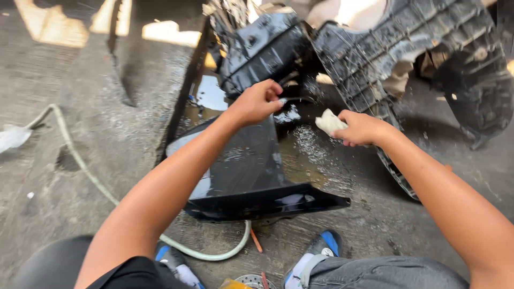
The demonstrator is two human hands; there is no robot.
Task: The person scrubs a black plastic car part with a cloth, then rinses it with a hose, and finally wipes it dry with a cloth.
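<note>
Glossy black panel [246, 171], crumpled white cloth [328, 122]

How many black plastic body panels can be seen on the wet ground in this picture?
3: a glossy panel under the left hand, a curved one behind it, and a ribbed one beyond the right hand. Others may be hidden.

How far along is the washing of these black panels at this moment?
Looks done: the glossy black panel is wet all over. In hand: the right hand grips a pale cloth; the left hand holds the panel's top edge. Left: the ribbed panel looks gritty.
</note>
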